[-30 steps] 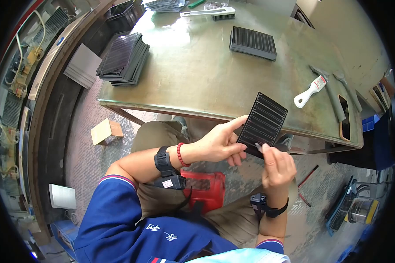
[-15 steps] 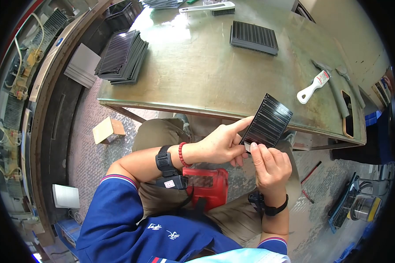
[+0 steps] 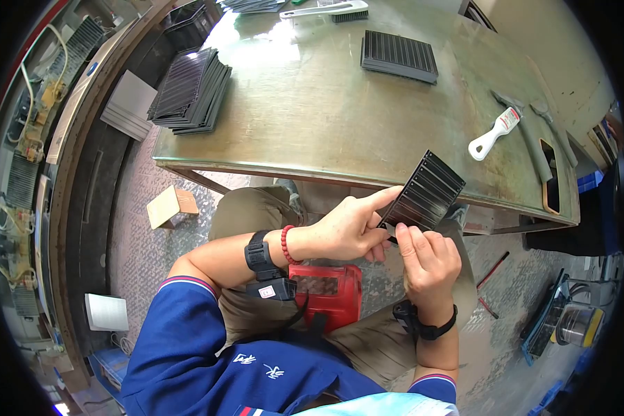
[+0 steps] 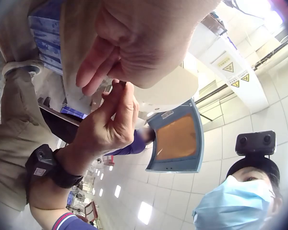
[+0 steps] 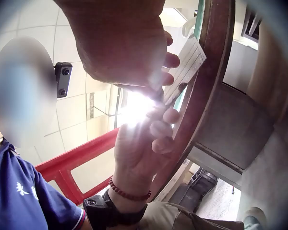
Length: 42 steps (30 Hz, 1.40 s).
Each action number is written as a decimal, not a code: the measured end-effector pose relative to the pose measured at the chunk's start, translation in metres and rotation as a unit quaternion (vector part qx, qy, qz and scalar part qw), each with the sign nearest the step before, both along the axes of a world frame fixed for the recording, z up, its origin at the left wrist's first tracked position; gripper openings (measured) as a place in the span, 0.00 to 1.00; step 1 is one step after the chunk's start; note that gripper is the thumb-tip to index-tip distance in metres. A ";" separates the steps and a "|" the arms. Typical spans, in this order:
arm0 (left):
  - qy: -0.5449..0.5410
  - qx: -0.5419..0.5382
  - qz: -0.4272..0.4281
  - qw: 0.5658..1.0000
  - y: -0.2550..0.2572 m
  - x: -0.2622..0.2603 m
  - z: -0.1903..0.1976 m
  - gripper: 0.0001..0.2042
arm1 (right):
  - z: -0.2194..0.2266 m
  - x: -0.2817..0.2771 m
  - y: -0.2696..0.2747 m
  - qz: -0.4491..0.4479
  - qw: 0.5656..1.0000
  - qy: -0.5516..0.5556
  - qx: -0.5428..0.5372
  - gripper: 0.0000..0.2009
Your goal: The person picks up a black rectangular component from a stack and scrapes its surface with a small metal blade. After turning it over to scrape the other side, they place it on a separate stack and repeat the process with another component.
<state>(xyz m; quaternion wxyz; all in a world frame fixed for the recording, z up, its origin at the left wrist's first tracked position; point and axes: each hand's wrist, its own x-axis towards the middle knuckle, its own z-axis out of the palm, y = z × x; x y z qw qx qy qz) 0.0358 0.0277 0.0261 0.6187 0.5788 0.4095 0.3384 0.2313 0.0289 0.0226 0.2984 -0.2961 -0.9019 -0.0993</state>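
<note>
Head view: left fingers [image 3: 380, 199] grip a black panel [image 3: 433, 186]; right fingers [image 3: 408, 247] pinch a half-hidden piece [image 3: 392, 229].

Your head camera [image 4: 255, 143] looks forward and down from above, wide, bench [image 3: 305, 104] included. Left wrist camera [image 3: 274, 289] and right wrist camera [image 3: 405, 316] sit close, aimed upward past your left hand [image 3: 353, 225] and right hand [image 3: 433, 267] to the ceiling [image 4: 182, 194]; all three share both hands; both wrist views catch the head camera.

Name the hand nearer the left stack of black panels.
Left. In the head view, the left hand is below and right of the stack, the right hand farther right and lower.
</note>
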 end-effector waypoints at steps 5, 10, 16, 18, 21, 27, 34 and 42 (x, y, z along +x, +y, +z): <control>-0.018 -0.016 0.013 1.000 0.001 -0.002 0.001 0.33 | -0.003 0.004 0.003 -0.004 1.000 0.009 -0.016 0.19; -0.016 -0.027 0.003 1.000 0.001 -0.007 0.008 0.33 | -0.003 0.010 0.004 -0.017 1.000 0.007 -0.024 0.19; -0.021 -0.025 0.005 0.999 0.003 -0.012 0.006 0.33 | -0.008 0.017 0.007 -0.037 0.999 0.016 -0.026 0.19; -0.023 -0.024 0.003 0.999 0.002 -0.013 0.007 0.33 | -0.009 0.021 0.008 -0.048 0.998 0.009 -0.028 0.19; -0.036 -0.034 0.028 0.998 0.002 -0.015 0.010 0.33 | -0.011 0.024 0.010 -0.065 0.997 0.003 -0.031 0.19; -0.061 -0.041 0.043 0.996 0.004 -0.017 0.007 0.32 | -0.009 0.033 0.016 -0.020 0.984 0.124 -0.123 0.14; -0.113 -0.050 0.056 0.991 0.007 -0.015 0.005 0.30 | -0.026 0.034 0.012 -0.044 0.875 0.382 -0.294 0.07; -0.136 -0.081 0.042 0.987 0.008 -0.008 -0.002 0.25 | -0.028 0.019 0.013 -0.006 0.672 0.519 -0.528 0.11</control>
